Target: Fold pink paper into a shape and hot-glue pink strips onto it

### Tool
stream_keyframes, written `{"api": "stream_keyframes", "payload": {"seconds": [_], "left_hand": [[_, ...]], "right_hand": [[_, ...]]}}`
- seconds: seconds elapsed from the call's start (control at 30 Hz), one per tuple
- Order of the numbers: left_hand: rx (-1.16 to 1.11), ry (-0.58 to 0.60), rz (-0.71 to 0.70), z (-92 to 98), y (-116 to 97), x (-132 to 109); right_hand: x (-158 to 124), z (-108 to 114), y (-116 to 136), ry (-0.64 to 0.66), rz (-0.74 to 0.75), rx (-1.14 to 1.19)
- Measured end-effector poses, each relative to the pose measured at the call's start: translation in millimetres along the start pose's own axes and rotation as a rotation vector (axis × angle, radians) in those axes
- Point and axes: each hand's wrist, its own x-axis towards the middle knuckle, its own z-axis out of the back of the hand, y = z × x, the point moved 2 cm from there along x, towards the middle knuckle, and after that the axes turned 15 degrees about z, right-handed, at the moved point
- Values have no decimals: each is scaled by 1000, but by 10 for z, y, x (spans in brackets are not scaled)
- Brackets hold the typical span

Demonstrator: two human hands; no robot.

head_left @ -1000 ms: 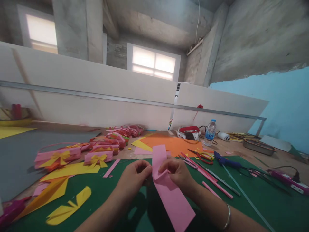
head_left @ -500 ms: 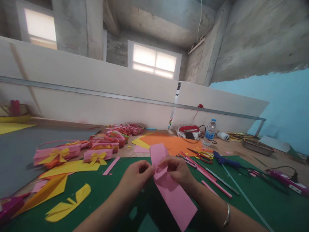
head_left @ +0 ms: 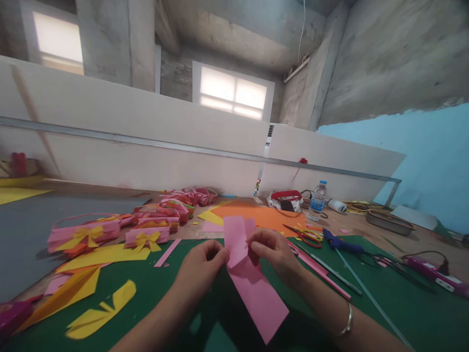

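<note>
Both of my hands hold one long pink paper strip (head_left: 252,288) above the green cutting mat (head_left: 154,293). My left hand (head_left: 201,266) pinches the strip's left edge near its fold, fingers closed. My right hand (head_left: 274,254) pinches the right side at the same height, thumb and fingers pressed together. The strip's upper end stands up past my fingers and its lower end slants down toward me. A silver bangle (head_left: 346,320) is on my right wrist.
Pink paper baskets with yellow bows (head_left: 146,237) and yellow offcuts (head_left: 98,313) lie to the left. Orange sheets (head_left: 260,215), red scissors (head_left: 306,234), a blue glue gun (head_left: 339,243), pink strips, a water bottle (head_left: 317,200) and a metal tray (head_left: 388,221) sit to the right. A white partition runs behind.
My hands have lifted the pink strip slightly and shifted their pinch; the strip's lower end has swung a little left. The view has tilted slightly.
</note>
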Motion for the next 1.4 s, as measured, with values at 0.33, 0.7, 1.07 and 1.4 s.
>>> {"api": "stream_keyframes", "payload": {"seconds": [0.33,0.7,1.07,1.4], "left_hand": [[-107,-57,57,54,-16,-40],[-267,-371,12,360,-136,-46],[210,-84,-135,314,-89,123],[265,-19,-12,67,8,59]], "right_hand": [[15,2,11,160,-133,-432],[66,171,205,140,525,-890],[90,167,328,432,752,-659],[57,109,98,225,511,-575]]}}
